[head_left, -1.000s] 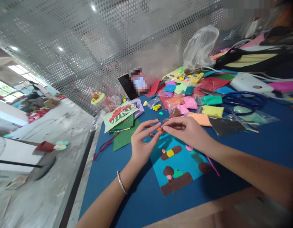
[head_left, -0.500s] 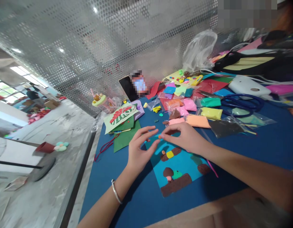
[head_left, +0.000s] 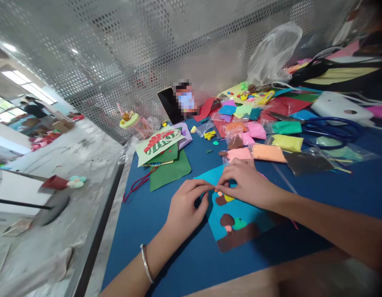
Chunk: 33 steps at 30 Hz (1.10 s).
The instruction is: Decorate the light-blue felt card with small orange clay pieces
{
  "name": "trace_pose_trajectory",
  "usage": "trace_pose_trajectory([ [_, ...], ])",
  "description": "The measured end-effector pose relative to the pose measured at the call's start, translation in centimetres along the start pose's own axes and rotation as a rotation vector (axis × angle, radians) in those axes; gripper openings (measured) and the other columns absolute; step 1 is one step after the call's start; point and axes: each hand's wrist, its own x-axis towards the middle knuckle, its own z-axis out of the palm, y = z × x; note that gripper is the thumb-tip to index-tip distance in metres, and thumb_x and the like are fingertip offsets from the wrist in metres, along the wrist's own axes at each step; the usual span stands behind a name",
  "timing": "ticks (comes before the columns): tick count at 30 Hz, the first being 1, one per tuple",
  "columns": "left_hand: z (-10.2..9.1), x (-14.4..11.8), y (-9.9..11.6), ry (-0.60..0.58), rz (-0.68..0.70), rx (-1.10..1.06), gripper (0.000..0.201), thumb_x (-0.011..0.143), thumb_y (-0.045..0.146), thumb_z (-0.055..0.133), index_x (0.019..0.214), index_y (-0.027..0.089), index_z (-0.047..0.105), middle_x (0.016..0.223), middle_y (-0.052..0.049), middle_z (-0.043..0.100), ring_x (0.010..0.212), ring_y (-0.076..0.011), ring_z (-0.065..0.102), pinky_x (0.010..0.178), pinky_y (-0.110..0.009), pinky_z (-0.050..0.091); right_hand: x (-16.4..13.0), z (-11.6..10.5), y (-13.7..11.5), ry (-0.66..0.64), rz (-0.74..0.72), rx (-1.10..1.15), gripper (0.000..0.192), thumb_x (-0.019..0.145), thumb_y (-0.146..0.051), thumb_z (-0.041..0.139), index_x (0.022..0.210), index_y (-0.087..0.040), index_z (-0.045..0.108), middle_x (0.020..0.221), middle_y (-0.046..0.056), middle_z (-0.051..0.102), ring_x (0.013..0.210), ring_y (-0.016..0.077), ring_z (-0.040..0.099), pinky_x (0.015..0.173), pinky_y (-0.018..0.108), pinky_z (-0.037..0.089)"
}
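My left hand (head_left: 186, 208) and my right hand (head_left: 248, 185) meet fingertip to fingertip over a light blue card (head_left: 240, 214) on the dark blue table cover (head_left: 166, 231). Between the fingertips is a tiny orange bit of clay (head_left: 216, 190), pinched just above the card. The card carries brown clay shapes (head_left: 238, 237), a brown mushroom with a green piece (head_left: 232, 222) and a yellow piece partly under my right hand. A silver bangle (head_left: 145, 264) circles my left wrist.
Bags of coloured clay (head_left: 268, 152) lie behind my hands, with blue scissors (head_left: 330, 130), a white device (head_left: 338, 107) and a clear plastic bag (head_left: 273, 53) further back. A phone (head_left: 170, 105), green paper sheets (head_left: 169, 171) and a red cord (head_left: 136, 187) lie to the left. Perforated metal wall behind.
Both hands have dropped lower, closer to me and onto the blue card. The fingers of my left hand have curled in to meet the right fingertips on the orange bit.
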Motion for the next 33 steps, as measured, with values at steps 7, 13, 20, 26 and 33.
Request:
trace_pose_trajectory([
  [7,0.3,-0.6,0.0,-0.024,0.043,0.065,0.036,0.079,0.006,0.048,0.104,0.023,0.068,0.099,-0.003,0.069,0.088,-0.0182,0.061,0.077,-0.033,0.053,0.0,0.4,0.6,0.011,-0.034,-0.094,0.018,0.083,-0.035,0.067,0.069,-0.025,0.071,0.076,0.001,0.07,0.086,0.0245,0.055,0.076,0.039,0.026],
  [13,0.5,-0.7,0.0,-0.046,0.043,0.081,0.038,0.077,0.005,0.048,0.106,0.021,0.068,0.1,-0.003,0.068,0.089,-0.0196,0.06,0.079,-0.035,0.053,-0.2,0.5,0.7,0.017,-0.083,-0.132,0.016,0.082,-0.033,0.068,0.068,-0.025,0.07,0.075,0.001,0.068,0.086,0.0246,0.055,0.078,0.04,0.027],
  [20,0.6,-0.8,-0.1,-0.079,0.051,0.114,0.036,0.079,0.007,0.049,0.107,0.021,0.067,0.101,-0.004,0.068,0.09,-0.0204,0.06,0.08,-0.037,0.052,-0.1,0.4,0.9,0.008,-0.118,-0.14,0.014,0.083,-0.031,0.066,0.071,-0.023,0.071,0.079,0.003,0.068,0.085,0.0241,0.057,0.075,0.037,0.034],
  [26,0.6,-0.8,0.1,-0.136,0.064,0.162,0.036,0.081,0.01,0.048,0.111,0.02,0.066,0.106,-0.004,0.067,0.094,-0.022,0.06,0.081,-0.04,0.052,0.0,0.6,1.3,0.025,-0.152,-0.148,0.014,0.083,-0.03,0.065,0.073,-0.022,0.07,0.075,0.003,0.066,0.079,0.0214,0.058,0.072,0.034,0.037],
  [33,0.3,-1.0,0.3,-0.189,0.097,0.253,0.034,0.086,0.015,0.046,0.114,0.018,0.063,0.114,-0.004,0.066,0.1,-0.0238,0.059,0.084,-0.043,0.053,-0.5,-0.4,1.1,0.023,-0.178,-0.166,0.014,0.084,-0.019,0.056,0.083,-0.019,0.07,0.083,0.005,0.068,0.082,0.0215,0.059,0.076,0.036,0.041],
])
